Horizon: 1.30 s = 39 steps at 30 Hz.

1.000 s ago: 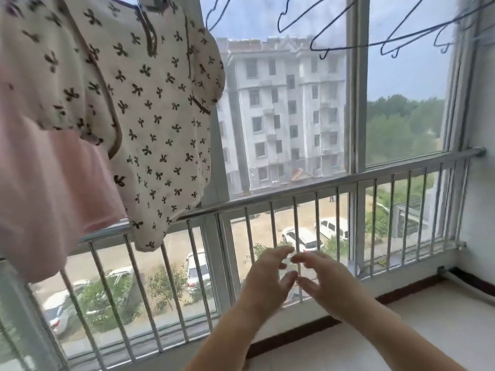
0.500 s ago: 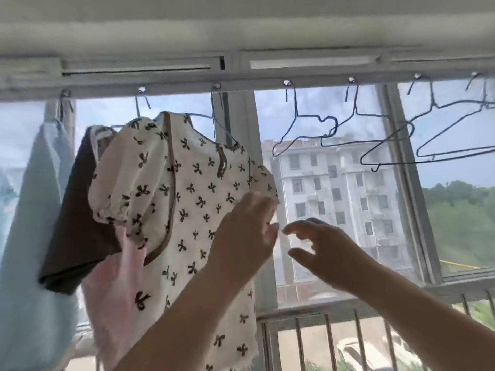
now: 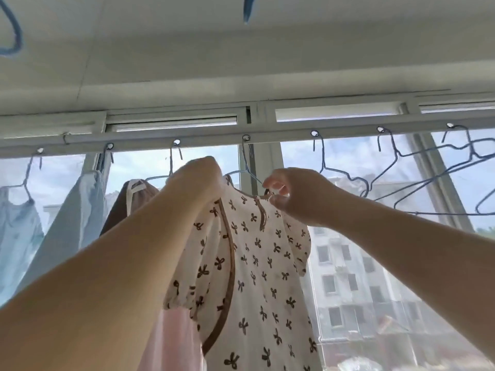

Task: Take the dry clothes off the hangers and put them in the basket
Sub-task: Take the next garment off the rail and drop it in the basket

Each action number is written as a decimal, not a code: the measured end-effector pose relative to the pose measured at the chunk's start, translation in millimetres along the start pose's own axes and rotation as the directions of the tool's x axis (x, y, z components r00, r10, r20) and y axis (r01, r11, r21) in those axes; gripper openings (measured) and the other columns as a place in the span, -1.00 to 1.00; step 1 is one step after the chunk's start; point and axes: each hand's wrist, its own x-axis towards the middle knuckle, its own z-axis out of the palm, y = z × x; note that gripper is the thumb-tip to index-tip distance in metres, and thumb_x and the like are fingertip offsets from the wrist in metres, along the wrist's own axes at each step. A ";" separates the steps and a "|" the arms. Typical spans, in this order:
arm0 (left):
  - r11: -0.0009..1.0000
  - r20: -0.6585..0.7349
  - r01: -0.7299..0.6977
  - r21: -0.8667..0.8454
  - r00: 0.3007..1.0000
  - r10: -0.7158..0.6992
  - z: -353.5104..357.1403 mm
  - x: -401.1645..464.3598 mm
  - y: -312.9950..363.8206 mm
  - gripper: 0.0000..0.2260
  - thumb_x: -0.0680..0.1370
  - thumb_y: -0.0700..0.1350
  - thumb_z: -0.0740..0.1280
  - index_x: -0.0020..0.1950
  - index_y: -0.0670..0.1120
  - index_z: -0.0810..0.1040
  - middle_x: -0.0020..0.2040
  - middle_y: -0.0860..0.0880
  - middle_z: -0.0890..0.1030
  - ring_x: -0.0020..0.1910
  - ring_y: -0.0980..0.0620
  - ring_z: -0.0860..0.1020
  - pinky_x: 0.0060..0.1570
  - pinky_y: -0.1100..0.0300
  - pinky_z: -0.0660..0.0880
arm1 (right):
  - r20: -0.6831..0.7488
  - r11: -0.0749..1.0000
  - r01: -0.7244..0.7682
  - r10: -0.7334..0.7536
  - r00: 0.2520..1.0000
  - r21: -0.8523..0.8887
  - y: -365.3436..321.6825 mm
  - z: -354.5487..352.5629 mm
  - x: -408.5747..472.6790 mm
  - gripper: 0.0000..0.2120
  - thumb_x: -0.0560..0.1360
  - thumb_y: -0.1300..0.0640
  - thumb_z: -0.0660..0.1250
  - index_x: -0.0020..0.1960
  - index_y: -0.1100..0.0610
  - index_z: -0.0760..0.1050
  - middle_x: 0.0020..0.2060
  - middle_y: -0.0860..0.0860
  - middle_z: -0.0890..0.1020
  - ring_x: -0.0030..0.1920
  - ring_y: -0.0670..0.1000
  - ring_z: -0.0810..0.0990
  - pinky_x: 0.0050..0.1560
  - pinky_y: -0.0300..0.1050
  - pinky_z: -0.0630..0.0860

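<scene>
A cream dress with dark bow prints and brown piping (image 3: 257, 266) hangs on a blue wire hanger (image 3: 247, 167) hooked to a ring on the window rail. My left hand (image 3: 197, 178) is closed on the dress's left shoulder at the hanger. My right hand (image 3: 292, 195) pinches the neckline at the right shoulder. A pink garment (image 3: 171, 341) hangs just behind the dress, low down. The basket is out of view.
To the left hang a brown garment (image 3: 126, 204) and two pale blue ones (image 3: 77, 210), each on a hanger. Several bare blue wire hangers (image 3: 396, 167) hang to the right. The white window rail (image 3: 267, 137) runs overhead, under the ceiling.
My view tilted up from the balcony railing to the rail. Both hands rose from waist height and took hold of the bow-print dress at its shoulders.
</scene>
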 end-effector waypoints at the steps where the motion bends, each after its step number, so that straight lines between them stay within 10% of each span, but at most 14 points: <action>1: 0.996 0.022 -0.021 -0.083 0.999 0.023 5.9 1.4 -3.0 -0.62 0.58 -0.18 0.22 0.38 -0.24 0.33 0.31 -0.21 0.45 0.31 -0.16 0.40 0.26 0.06 0.35 | -0.002 1.000 -0.007 0.007 1.000 0.009 -0.5 1.1 5.7 -0.70 0.55 0.22 0.25 0.28 0.10 0.43 0.25 -0.01 0.52 0.19 -0.07 0.48 0.16 -0.30 0.30; 5: 0.852 0.015 -0.019 -0.524 0.999 0.032 31.2 -0.3 -11.3 -0.56 0.51 -0.25 0.33 0.37 -0.15 0.36 0.18 -0.12 0.56 0.16 -0.09 0.53 0.21 0.05 0.47 | -0.036 0.998 -0.041 0.043 0.998 0.052 -1.5 9.0 27.1 -0.73 0.59 0.21 0.18 0.27 0.12 0.43 0.23 0.02 0.52 0.07 -0.06 0.51 -0.02 -0.39 0.37; 9: 0.391 0.161 0.097 -0.915 0.978 0.134 49.6 -9.5 0.2 -0.42 0.43 -0.39 0.38 0.40 -0.14 0.30 -0.11 -0.07 0.64 -0.25 0.08 0.61 -0.37 0.37 0.54 | -0.052 0.982 -0.146 0.153 0.987 0.118 -3.5 18.9 52.5 -0.70 0.63 0.07 0.10 0.25 0.19 0.42 0.19 0.08 0.53 0.10 0.04 0.49 0.00 -0.20 0.34; 14: 0.149 0.259 0.226 -0.963 0.929 0.266 72.1 0.6 12.3 -0.56 0.51 -0.32 0.32 0.37 -0.14 0.33 -0.09 -0.12 0.69 -0.12 -0.03 0.67 -0.08 0.11 0.60 | -0.053 0.963 -0.248 0.243 0.969 -0.105 6.7 35.5 75.8 -0.69 0.58 0.11 0.21 0.26 0.22 0.43 0.17 0.11 0.55 0.18 0.11 0.51 0.07 -0.14 0.40; 17: 0.212 0.257 0.212 -0.954 0.943 0.213 83.7 10.6 14.4 -0.59 0.54 -0.35 0.25 0.37 -0.14 0.30 -0.09 -0.14 0.61 -0.18 -0.05 0.62 -0.14 0.09 0.60 | -0.125 0.929 -0.275 0.250 0.960 -0.249 23.2 48.0 79.5 -0.79 0.54 0.26 0.20 0.14 0.20 0.51 0.03 0.09 0.60 -0.01 0.07 0.56 -0.09 -0.16 0.45; 23: 0.826 -0.159 -0.408 -0.389 0.913 0.376 111.5 50.6 27.3 -0.40 0.52 -0.36 0.24 0.49 0.04 0.18 0.49 -0.08 0.17 0.41 -0.12 0.27 0.31 0.05 0.37 | -0.282 0.883 -0.188 0.067 0.957 -0.430 52.9 45.8 72.7 -0.82 0.56 0.26 0.18 -0.02 0.19 0.56 -0.17 0.08 0.62 -0.15 0.07 0.58 -0.11 -0.16 0.44; 39: 0.764 -0.354 -0.644 -0.046 0.725 0.590 86.2 71.9 83.1 -0.75 0.61 -0.05 0.21 0.23 -0.10 0.51 0.11 -0.10 0.54 0.09 -0.13 0.54 0.07 0.07 0.45 | -0.542 0.846 -0.374 0.124 0.831 -0.380 77.1 18.4 -13.1 -0.90 0.61 0.20 -0.01 -0.04 0.13 0.25 -0.42 0.01 0.44 -0.45 -0.02 0.40 -0.46 -0.16 0.19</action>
